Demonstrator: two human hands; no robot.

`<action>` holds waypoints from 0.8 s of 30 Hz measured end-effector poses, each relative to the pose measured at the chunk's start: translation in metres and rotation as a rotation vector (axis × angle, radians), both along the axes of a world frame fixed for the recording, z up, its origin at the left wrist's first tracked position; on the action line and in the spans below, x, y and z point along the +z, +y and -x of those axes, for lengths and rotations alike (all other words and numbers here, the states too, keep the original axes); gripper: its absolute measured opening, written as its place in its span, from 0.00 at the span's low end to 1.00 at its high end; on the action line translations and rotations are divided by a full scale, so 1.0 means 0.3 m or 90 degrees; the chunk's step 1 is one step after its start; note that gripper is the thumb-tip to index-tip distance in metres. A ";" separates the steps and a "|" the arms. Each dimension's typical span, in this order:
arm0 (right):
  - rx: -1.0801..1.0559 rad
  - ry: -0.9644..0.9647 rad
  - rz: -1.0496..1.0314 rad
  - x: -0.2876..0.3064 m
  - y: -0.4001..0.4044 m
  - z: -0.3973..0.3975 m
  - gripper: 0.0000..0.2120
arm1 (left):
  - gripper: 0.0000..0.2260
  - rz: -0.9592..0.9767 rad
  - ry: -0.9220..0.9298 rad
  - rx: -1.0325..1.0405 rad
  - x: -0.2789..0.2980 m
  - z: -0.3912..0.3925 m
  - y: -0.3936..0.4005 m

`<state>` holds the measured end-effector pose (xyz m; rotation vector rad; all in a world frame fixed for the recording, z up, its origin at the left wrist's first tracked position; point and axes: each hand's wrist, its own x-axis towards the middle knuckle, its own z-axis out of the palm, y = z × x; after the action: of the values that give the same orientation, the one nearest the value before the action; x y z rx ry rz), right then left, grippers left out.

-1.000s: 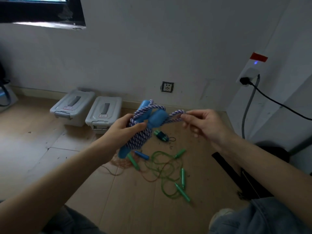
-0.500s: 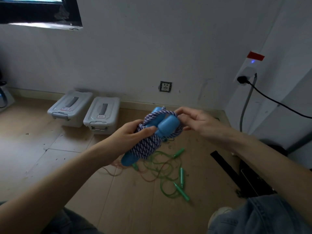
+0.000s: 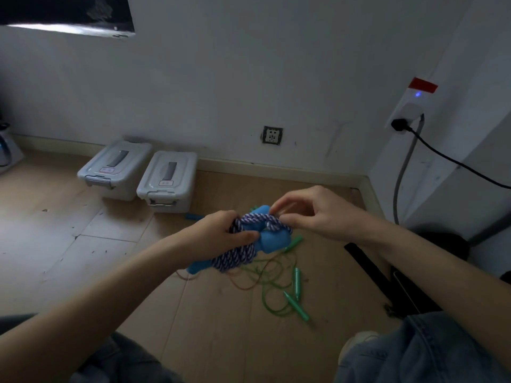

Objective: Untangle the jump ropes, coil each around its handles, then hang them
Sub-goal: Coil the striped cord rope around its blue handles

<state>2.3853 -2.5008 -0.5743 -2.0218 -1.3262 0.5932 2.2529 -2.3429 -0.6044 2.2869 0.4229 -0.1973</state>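
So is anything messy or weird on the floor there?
Yes. A green jump rope lies in a loose tangle on the wooden floor, mixed with a thin orange cord. Its green handles are scattered, not coiled like the blue rope bundle in the hands.

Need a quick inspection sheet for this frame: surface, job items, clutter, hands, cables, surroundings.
Surface: wooden floor, scattered small specks.
Job's things: blue-handled jump rope, purple-white cord coiled round its handles, held in the air; green jump rope loose on the floor, tangled with a thin orange cord.
Clutter: two lidded grey storage boxes by the wall; a small blue piece on the floor, unclear what.
Grippers: left hand grips the coil; right hand pinches the cord at the top of the coil.
Cables: black cable plugged into a power strip with a blue light on; grey cable hangs below.
Surroundings: white wall, wall socket, window edge top left.
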 end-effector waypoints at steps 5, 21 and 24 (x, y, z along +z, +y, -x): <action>-0.045 -0.180 -0.047 -0.024 0.022 0.048 0.10 | 0.15 0.053 0.006 0.037 -0.018 -0.006 -0.012; -0.035 -0.187 -0.058 -0.074 0.032 0.112 0.05 | 0.11 0.170 0.070 0.126 -0.094 -0.023 -0.031; -0.141 0.106 -0.051 -0.049 0.036 0.071 0.08 | 0.11 0.110 0.036 0.110 -0.087 -0.032 -0.024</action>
<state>2.3641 -2.4900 -0.5889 -1.9736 -0.9975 0.5824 2.2627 -2.3502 -0.6306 2.0679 0.6059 -0.2026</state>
